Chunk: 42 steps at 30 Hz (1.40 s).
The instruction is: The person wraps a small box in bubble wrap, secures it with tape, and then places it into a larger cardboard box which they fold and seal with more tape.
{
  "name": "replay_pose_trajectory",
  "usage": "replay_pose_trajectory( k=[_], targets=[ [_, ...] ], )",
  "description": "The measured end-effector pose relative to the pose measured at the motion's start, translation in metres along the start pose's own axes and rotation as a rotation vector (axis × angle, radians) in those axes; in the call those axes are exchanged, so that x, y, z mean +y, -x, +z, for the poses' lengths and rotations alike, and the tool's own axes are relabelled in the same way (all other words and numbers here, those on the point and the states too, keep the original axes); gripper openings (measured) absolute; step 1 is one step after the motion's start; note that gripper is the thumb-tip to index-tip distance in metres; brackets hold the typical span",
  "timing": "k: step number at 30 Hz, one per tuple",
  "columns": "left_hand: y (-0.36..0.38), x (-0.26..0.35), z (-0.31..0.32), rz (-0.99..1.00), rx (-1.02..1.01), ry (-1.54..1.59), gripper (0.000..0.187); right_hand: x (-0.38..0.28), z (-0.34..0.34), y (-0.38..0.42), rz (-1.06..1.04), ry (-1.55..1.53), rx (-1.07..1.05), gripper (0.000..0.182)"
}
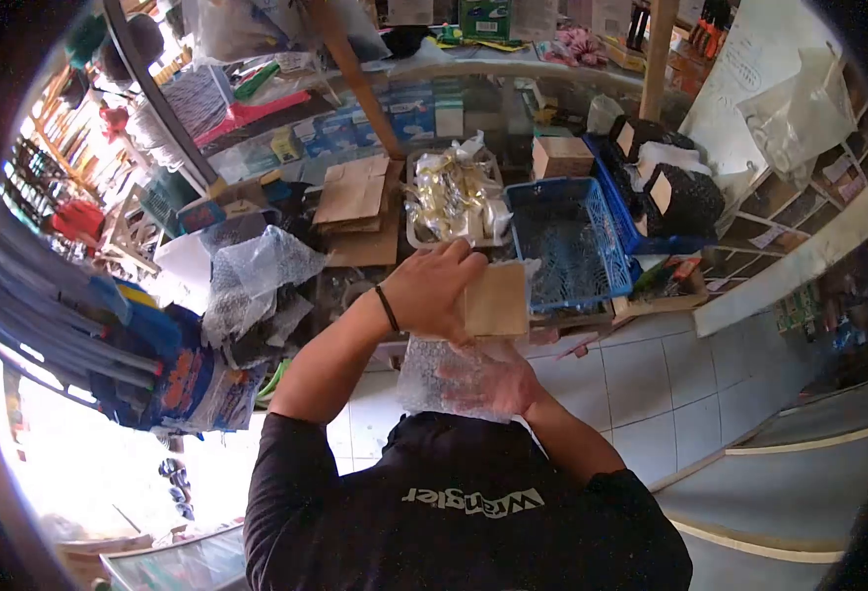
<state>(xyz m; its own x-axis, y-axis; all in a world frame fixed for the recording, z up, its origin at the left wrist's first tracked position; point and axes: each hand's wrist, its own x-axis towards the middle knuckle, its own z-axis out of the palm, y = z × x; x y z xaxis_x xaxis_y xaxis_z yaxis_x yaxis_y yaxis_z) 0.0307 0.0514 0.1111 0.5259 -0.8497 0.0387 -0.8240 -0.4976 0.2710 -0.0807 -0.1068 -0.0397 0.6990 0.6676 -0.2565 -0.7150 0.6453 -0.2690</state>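
My left hand [436, 288], with a dark band at the wrist, grips a small plain brown cardboard box [496, 300] by its left side, thumb below and fingers over the top. Under the box, close to my chest, hangs a sheet of clear bubble wrap [442, 379]. My right hand [509, 386] shows blurred through the bubble wrap, its fingers spread behind the sheet and supporting it from below. Just beyond the box is a tray [504, 238] of shiny gold and clear packets [454, 192].
A blue plastic basket [619, 266] stands right of the tray. Behind it are another cardboard box [562, 156] and a blue crate [641, 238] with black-wrapped boxes [683, 200]. Flat cardboard [351, 192] and loose bubble wrap [262, 266] lie left. A wooden post [353, 74] rises at the counter.
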Motion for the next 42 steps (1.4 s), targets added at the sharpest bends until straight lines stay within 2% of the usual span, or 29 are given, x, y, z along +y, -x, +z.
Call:
replay_pose_trajectory(
  k=[3, 5, 7, 9, 12, 17, 19, 22, 25, 28, 31, 34, 42],
  targets=[
    [0.014, 0.017, 0.014, -0.009, 0.086, -0.056, 0.088, 0.018, -0.020, 0.013, 0.018, -0.073, -0.110, 0.077],
    [0.025, 0.032, 0.020, -0.038, 0.094, -0.086, 0.086, 0.032, -0.025, 0.021, -0.007, -0.078, -0.108, 0.079],
    [0.033, 0.046, 0.020, -0.056, 0.082, -0.131, 0.084, 0.045, -0.033, 0.025, 0.005, -0.151, -0.208, 0.081],
    [0.040, 0.054, 0.024, -0.045, 0.099, -0.141, 0.083, 0.052, -0.045, 0.025, 0.066, -0.282, -0.401, 0.085],
    [0.045, 0.063, 0.031, -0.018, 0.161, -0.142, 0.082, 0.059, -0.036, 0.043, -0.092, -0.287, -0.285, 0.085],
    [0.045, 0.079, 0.033, -0.028, 0.159, -0.122, 0.082, 0.070, -0.031, 0.064, -0.139, -0.193, -0.121, 0.079],
    [0.044, 0.084, 0.031, 0.001, 0.185, -0.117, 0.082, 0.075, -0.023, 0.073, -0.089, -0.240, -0.016, 0.076],
    [0.041, 0.085, 0.031, 0.013, 0.203, -0.107, 0.082, 0.086, -0.038, 0.074, -0.058, -0.188, -0.192, 0.075],
    [0.039, 0.087, 0.029, -0.004, 0.187, -0.102, 0.083, 0.091, -0.031, 0.082, 0.030, -0.210, -0.234, 0.075],
    [0.040, 0.091, 0.028, -0.020, 0.183, -0.111, 0.083, 0.091, -0.041, 0.079, 0.058, -0.160, -0.373, 0.078],
    [0.042, 0.093, 0.036, -0.038, 0.220, -0.134, 0.082, 0.093, -0.040, 0.079, -0.122, -0.080, -0.551, 0.078],
    [0.046, 0.096, 0.052, -0.069, 0.257, -0.178, 0.081, 0.086, -0.027, 0.088, -0.169, -0.100, -0.349, 0.078],
    [0.055, 0.094, 0.092, -0.113, 0.326, -0.225, 0.083, 0.081, -0.022, 0.097, -0.218, -0.020, -0.048, 0.074]
  ],
)
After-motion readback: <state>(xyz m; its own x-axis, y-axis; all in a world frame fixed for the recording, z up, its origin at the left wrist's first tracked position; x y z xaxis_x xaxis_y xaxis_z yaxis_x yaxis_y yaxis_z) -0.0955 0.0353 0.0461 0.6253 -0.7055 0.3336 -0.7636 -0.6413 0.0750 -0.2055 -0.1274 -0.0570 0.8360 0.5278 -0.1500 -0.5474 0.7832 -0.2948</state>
